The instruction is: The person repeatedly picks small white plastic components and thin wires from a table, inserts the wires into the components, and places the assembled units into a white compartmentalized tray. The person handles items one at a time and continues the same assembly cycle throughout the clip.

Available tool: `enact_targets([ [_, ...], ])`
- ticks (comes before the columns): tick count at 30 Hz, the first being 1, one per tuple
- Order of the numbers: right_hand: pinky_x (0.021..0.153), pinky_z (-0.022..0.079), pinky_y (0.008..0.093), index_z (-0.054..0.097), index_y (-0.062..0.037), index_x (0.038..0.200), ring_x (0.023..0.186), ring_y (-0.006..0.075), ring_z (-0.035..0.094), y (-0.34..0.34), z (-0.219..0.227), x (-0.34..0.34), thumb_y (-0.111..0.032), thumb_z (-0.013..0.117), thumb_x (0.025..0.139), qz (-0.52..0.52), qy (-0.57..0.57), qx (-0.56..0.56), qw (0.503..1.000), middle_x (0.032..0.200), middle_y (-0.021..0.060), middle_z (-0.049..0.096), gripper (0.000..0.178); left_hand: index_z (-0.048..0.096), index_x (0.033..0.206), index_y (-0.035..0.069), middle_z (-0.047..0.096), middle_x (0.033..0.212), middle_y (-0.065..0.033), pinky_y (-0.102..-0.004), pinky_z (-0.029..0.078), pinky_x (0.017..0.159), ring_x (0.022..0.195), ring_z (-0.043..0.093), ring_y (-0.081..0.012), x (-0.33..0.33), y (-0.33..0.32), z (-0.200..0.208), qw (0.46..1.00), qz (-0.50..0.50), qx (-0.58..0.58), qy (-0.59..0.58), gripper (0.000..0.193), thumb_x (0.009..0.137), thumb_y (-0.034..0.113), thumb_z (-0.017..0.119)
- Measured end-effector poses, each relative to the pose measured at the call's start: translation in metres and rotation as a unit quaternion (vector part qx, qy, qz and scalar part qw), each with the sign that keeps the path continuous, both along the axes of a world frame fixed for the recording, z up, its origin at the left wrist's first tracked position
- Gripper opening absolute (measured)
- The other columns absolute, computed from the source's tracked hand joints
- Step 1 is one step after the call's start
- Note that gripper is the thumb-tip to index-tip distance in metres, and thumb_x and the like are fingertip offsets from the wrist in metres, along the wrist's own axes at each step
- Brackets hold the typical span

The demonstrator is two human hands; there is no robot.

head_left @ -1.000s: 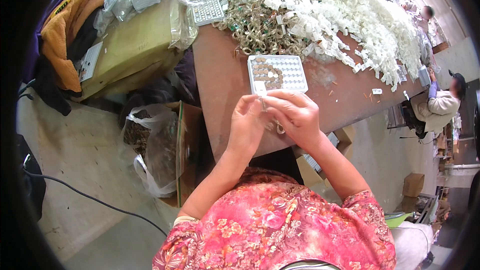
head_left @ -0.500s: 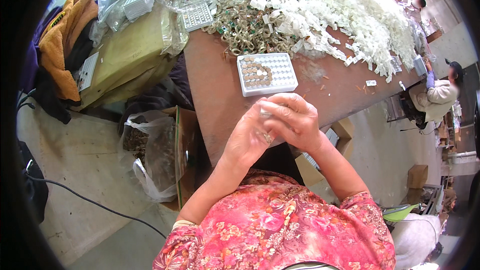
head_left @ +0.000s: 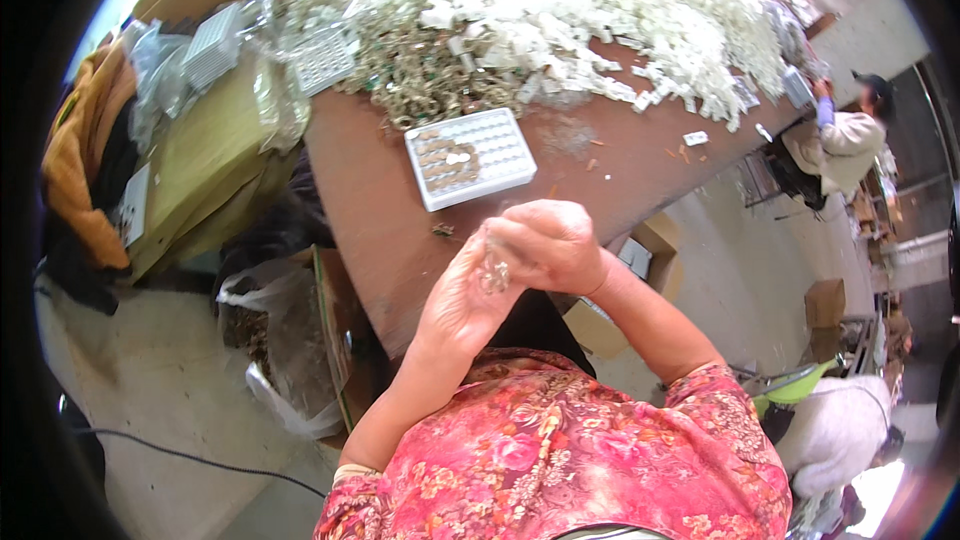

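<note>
My left hand [head_left: 458,302] is half curled, with a small shiny, pale, loop-like piece [head_left: 493,274] lying against its palm and fingers. My right hand [head_left: 550,245] is closed in a pinch, its fingertips meeting those of the left; what it grips is hidden. Both hands are over the near edge of the brown table [head_left: 365,270]. Just beyond them sits a white tray [head_left: 482,195] with rows of round hollows, those on its left side filled with brown discs. A tiny dark green scrap [head_left: 442,229] lies between the tray and my left hand.
Behind the tray are a heap of tangled brownish loops [head_left: 410,70] and a large pile of white tags [head_left: 600,10]. A second white tray [head_left: 322,65] lies at the left. Cartons [head_left: 655,240] and a plastic-lined box [head_left: 335,340] stand beside the table. A person [head_left: 840,145] sits at far right.
The whole view has shifted, so the table things appear further left. My right fingers have folded from spread to a closed pinch. The dark green scrap now shows on the table.
</note>
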State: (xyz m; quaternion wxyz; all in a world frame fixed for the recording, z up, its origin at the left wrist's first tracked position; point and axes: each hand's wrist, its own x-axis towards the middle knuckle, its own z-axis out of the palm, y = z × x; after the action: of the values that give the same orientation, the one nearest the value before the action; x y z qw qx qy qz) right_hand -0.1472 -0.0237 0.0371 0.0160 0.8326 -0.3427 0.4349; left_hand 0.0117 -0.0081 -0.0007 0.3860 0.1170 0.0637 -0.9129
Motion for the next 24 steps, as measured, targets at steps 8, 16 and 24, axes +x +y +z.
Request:
enact_targets([
  [8,0.083,0.052,0.0366,0.070,-0.0060,0.103,0.093,0.0292,0.065,0.020,-0.013,-0.067,-0.011,0.069,0.081,-0.280,-0.051,0.171,0.943,0.100,0.0126,0.068,0.022,0.057,0.115,0.004,0.067,0.101,-0.0108,-0.0410,0.052,0.093,0.095,0.066,-0.0248,0.000,-0.019,-0.020,0.962,0.126,-0.180,-0.162,0.022,0.095,0.012,0.059],
  [16,0.072,0.055,0.0326,0.066,-0.0080,0.089,0.084,0.0228,0.066,-0.007,-0.022,-0.132,-0.006,0.060,0.078,-0.175,0.261,0.110,0.943,0.092,0.0053,0.066,0.013,0.059,0.115,0.005,0.066,0.101,-0.0138,-0.0402,0.052,0.092,0.100,0.065,-0.0258,0.006,-0.017,-0.033,0.956,0.155,-0.210,-0.135,0.024,0.092,0.010,0.062],
  [24,0.068,0.054,0.0333,0.062,-0.0058,0.093,0.078,0.0238,0.064,-0.023,-0.017,-0.134,-0.004,0.057,0.076,-0.135,0.407,0.118,0.896,0.086,0.0059,0.063,0.017,0.058,0.113,0.002,0.066,0.104,-0.0154,-0.0408,0.052,0.093,0.102,0.065,-0.0269,0.007,-0.017,-0.032,0.955,0.159,-0.217,-0.121,0.022,0.092,0.007,0.060],
])
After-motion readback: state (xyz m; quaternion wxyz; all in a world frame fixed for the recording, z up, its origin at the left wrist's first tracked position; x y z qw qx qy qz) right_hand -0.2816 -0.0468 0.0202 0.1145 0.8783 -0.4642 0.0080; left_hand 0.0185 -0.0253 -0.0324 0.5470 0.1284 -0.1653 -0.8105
